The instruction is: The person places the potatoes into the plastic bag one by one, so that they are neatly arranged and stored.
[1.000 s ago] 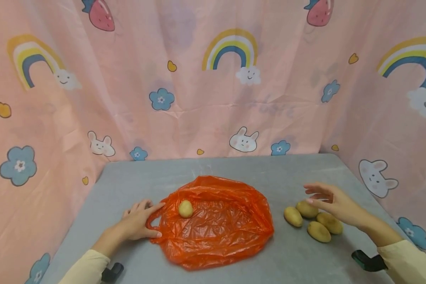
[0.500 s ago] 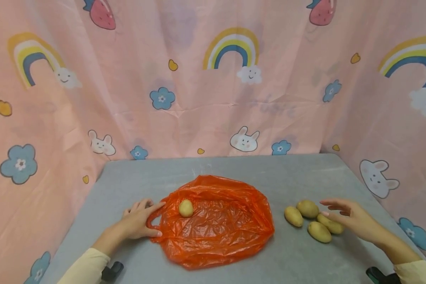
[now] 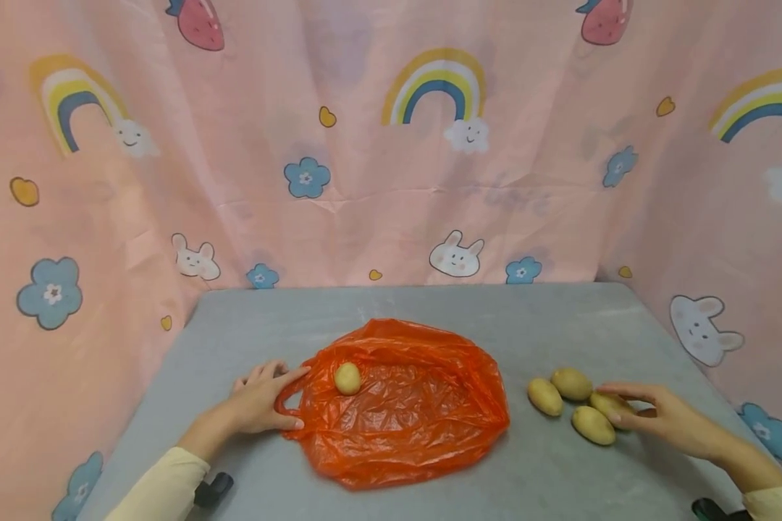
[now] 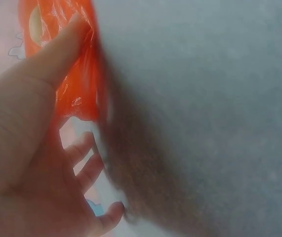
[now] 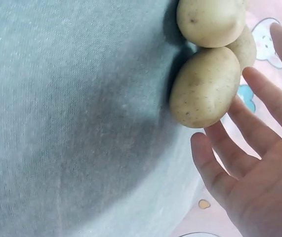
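An orange plastic bag (image 3: 404,449) lies spread on the table, its mouth held wide, with one potato (image 3: 348,378) inside near the left. My left hand (image 3: 261,405) is at the bag's left handle, thumb and forefinger spread apart and touching the plastic. In the left wrist view the thumb lies against the orange film and the other fingers stand apart. To the bag's right lies a cluster of several potatoes (image 3: 571,383). My right hand (image 3: 674,423) reaches around the rightmost potato (image 3: 607,407), fingers spread beside it; whether they touch it I cannot tell.
The grey table (image 3: 287,318) is bordered by a pink patterned curtain (image 3: 391,210) at the back and sides. Bare tabletop lies between the bag and the potato cluster. A dark wrist strap piece (image 3: 213,490) shows below the left sleeve.
My right hand has moved right and down from above the potatoes to the rightmost one. The left hand and bag stay in place; the view has shifted slightly.
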Demonstrator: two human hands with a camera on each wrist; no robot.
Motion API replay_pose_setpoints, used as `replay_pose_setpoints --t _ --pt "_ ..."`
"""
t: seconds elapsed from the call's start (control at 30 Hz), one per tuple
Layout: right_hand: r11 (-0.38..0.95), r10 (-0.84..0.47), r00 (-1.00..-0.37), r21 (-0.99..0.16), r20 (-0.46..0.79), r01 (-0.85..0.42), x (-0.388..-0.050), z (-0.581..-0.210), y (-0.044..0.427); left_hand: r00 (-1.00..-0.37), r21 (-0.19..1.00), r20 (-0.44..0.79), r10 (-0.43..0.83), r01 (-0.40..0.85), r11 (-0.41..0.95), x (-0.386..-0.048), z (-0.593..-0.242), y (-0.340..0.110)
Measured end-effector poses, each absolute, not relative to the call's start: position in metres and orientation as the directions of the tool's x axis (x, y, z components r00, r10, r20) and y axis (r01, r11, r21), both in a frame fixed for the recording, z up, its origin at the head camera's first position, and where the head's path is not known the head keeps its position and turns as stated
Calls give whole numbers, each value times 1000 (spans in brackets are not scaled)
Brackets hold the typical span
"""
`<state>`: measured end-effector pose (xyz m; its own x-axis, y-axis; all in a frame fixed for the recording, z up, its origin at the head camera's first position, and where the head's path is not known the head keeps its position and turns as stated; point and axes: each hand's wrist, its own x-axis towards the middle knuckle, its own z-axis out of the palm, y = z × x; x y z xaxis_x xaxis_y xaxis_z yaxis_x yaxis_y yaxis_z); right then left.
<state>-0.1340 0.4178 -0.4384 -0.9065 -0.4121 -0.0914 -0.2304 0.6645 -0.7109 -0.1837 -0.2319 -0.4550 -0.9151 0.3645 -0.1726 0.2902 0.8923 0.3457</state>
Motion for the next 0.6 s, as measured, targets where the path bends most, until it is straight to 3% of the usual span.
replay_pose_setpoints --t 0.3,0.6 --pt "674 -463 -874 -698 -145 -242 -139 -445 431 -909 364 -169 380 301 881 -183 -453 -230" --pt "575 -528 -848 -749 -32 -329 -139 -455 435 -906 359 -195 375 290 887 -184 -450 -230"
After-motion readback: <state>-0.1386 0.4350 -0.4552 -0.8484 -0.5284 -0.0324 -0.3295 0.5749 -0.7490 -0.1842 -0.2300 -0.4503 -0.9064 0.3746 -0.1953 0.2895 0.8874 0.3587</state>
